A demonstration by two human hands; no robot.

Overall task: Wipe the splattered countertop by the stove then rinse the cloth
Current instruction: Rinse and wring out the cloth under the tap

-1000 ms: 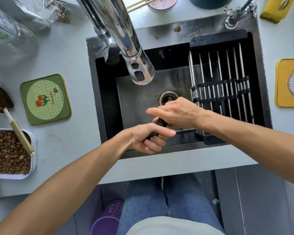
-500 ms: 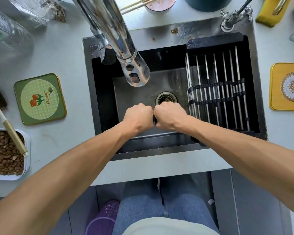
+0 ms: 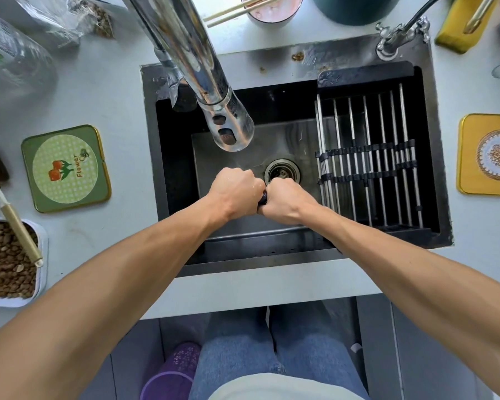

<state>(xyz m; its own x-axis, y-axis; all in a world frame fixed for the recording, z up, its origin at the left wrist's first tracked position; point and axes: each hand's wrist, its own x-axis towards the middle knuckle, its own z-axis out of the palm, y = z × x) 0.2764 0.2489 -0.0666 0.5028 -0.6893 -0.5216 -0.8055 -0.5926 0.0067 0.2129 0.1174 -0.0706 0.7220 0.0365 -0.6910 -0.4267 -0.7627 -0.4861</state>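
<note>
Now I see both fists knuckle to knuckle over the sink (image 3: 433,168), left hand (image 3: 235,192) and right hand (image 3: 286,201) clenched on a dark cloth (image 3: 262,196) between them, drain (image 3: 282,172) at their one o'clock, faucet (image 3: 228,122) at twelve.

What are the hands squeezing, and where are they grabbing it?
A dark cloth. The left hand and right hand each grip one end, fists touching over the sink. Only a sliver shows between them.
</note>
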